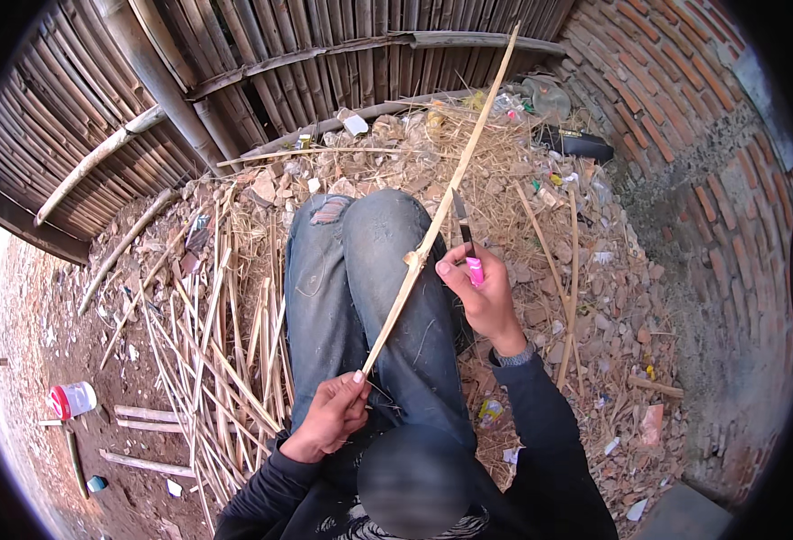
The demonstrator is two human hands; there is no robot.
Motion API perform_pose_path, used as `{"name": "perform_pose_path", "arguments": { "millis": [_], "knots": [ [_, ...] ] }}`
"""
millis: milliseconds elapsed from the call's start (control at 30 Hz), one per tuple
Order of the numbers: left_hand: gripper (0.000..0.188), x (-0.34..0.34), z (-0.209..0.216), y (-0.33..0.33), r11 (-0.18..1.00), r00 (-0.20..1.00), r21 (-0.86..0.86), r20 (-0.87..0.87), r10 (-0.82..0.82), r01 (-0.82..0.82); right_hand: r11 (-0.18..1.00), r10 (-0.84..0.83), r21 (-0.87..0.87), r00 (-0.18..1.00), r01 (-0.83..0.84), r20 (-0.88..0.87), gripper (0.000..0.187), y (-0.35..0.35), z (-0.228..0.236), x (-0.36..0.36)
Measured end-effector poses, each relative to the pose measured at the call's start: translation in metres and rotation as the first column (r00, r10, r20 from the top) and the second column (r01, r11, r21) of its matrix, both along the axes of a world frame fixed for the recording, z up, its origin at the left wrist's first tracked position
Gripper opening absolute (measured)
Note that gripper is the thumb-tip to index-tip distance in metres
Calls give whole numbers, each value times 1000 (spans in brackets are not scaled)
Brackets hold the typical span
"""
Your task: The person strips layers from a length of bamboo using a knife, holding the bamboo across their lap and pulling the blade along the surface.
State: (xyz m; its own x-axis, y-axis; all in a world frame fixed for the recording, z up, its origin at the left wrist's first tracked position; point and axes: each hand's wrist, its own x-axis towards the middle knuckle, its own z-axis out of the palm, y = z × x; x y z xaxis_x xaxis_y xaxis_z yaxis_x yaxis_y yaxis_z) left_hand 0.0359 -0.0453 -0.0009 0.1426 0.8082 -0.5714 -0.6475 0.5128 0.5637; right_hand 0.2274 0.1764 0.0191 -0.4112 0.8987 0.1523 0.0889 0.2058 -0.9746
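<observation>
A long pale bamboo strip (458, 184) slants across my thighs, its far end pointing up and to the right past my knees. My left hand (332, 414) is closed round the near end of the strip. In my right hand (486, 292) is a knife (461, 219) with a pink handle, gripped between thumb and fingers. The knife's dark blade points away from me, close beside the strip's right edge; whether it touches cannot be told. A knotted node (413, 259) bulges on the strip, left of my right hand.
Several cut bamboo strips (212, 360) lie piled to my left. Rubble and litter (540, 243) cover the ground around my legs. A bamboo fence (306, 63) stands ahead, and a brick wall (684, 135) rises on the right. At far left lies a red-and-white tub (74, 400).
</observation>
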Motion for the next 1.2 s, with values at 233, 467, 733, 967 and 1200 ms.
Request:
{"name": "perform_pose_path", "arguments": {
  "millis": [233, 467, 733, 967, 1200],
  "knots": [
    [32, 4, -19, -8, 987, 890, 160, -449, 83, -12, 993, -70, -106, 991, 58, -112, 36, 7, 10, -5],
    [32, -16, -29, -31, 976, 461, 215, -870, 176, 33, 971, -191, 187, 953, 149, 234, 47, 23, 8, 6],
    [29, -36, -22, -34, 975, 245, 192, -956, 160, 110, 866, -428, 394, 864, 308, 265, 50, 104, 10, 20],
    [30, -26, -29, -24, 977, 407, 199, -901, 153, 74, 922, -199, 380, 932, 74, 302, 46, 38, -2, -22],
    [33, -31, -28, -16, 977, 651, 206, -749, 122, 55, 965, -19, 254, 941, -72, 338, 46, -10, 2, -20]
  ]
}}
